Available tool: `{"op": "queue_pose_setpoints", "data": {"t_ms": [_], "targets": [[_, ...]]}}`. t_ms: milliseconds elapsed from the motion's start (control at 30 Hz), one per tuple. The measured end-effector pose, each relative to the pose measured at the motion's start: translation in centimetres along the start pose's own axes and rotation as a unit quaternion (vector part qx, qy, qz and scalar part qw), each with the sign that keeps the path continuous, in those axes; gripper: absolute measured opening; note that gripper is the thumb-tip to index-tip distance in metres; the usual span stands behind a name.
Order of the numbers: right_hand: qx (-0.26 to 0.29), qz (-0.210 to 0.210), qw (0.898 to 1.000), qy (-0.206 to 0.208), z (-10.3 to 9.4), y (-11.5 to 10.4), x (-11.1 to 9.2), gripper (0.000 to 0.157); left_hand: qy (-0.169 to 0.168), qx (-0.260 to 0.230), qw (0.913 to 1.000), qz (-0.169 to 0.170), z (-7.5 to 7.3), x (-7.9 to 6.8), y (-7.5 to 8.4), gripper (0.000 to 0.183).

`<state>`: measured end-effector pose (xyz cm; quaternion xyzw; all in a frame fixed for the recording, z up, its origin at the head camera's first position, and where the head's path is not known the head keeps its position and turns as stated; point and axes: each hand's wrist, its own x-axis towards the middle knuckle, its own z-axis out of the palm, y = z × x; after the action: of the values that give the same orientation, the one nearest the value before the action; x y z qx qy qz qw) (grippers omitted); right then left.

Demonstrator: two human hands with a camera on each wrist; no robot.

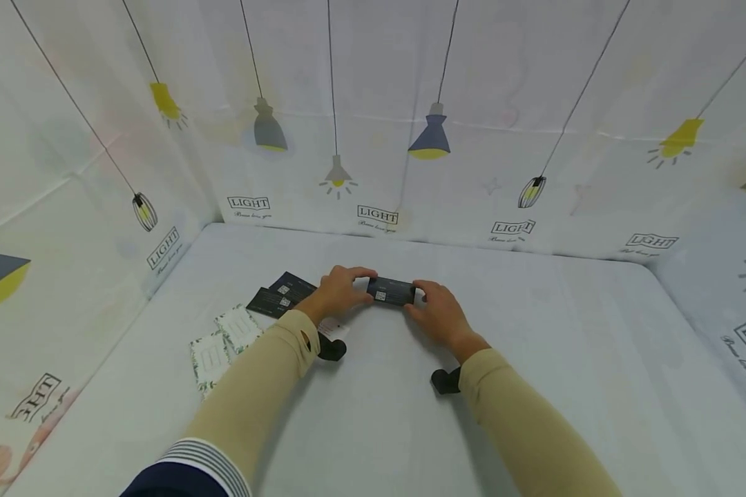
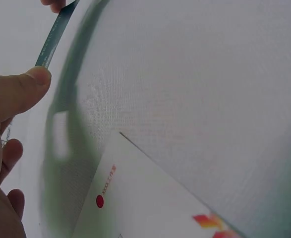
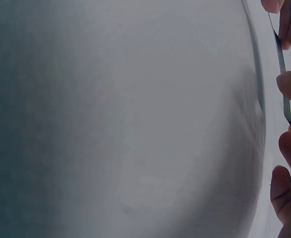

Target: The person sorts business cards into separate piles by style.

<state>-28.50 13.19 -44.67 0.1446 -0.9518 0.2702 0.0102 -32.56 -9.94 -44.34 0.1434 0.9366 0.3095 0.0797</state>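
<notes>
Both hands hold a black card (image 1: pixel 390 291) with a small QR code, one at each short end, above the white table. My left hand (image 1: pixel 338 293) pinches its left end between thumb and fingers. At the right end, my right hand (image 1: pixel 443 316) grips it the same way. In the left wrist view the card (image 2: pixel 55 42) appears nearly edge-on, raised, with its shadow on the cloth below. The right wrist view catches only a thin strip of it, the card's edge (image 3: pixel 282 59). Beneath the left wrist lies a white card (image 2: pixel 145 191) with a red dot and orange-red shapes.
Two more black cards (image 1: pixel 266 302) overlap left of my left hand. Nearer to me on that side lie white cards with green leaf borders (image 1: pixel 210 357), partly behind the left sleeve. A lamp-printed white curtain (image 1: pixel 373 83) rises behind the table (image 1: pixel 553 359).
</notes>
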Motion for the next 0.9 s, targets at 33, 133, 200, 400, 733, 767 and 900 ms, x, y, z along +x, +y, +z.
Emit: {"op": "queue_pose_setpoints", "data": {"t_ms": [33, 133, 200, 400, 733, 767, 900], "targets": [[0.004, 0.002, 1.000, -0.001, 0.0, 0.0, 0.0, 0.054, -0.001, 0.000, 1.0000, 0.000, 0.0, 0.1, 0.0, 0.051], [0.011, 0.009, 1.000, -0.005, 0.1, 0.1, 0.3, 0.055, -0.006, -0.002, 1.0000, -0.005, 0.1, 0.3, 0.0, 0.050], [0.016, 0.013, 1.000, -0.005, 0.2, 0.2, 0.5, 0.056, -0.007, -0.006, 0.9999, -0.008, 0.2, 0.4, -0.1, 0.050], [0.042, 0.026, 0.999, -0.001, 0.8, 0.6, 1.3, 0.058, -0.005, -0.018, 0.9996, -0.020, 0.0, 0.5, -0.2, 0.049], [0.046, 0.042, 0.998, -0.008, 1.1, 0.7, 2.0, 0.056, -0.008, 0.015, 0.9997, -0.020, 0.4, 1.1, -0.4, 0.050], [0.047, 0.042, 0.998, -0.008, 1.2, 0.7, 2.1, 0.056, -0.009, 0.016, 0.9996, -0.022, 0.4, 1.1, -0.4, 0.050], [0.046, 0.043, 0.998, -0.008, 1.5, 0.8, 2.4, 0.057, -0.014, 0.026, 0.9992, -0.026, 0.5, 1.3, -0.5, 0.049]]}}
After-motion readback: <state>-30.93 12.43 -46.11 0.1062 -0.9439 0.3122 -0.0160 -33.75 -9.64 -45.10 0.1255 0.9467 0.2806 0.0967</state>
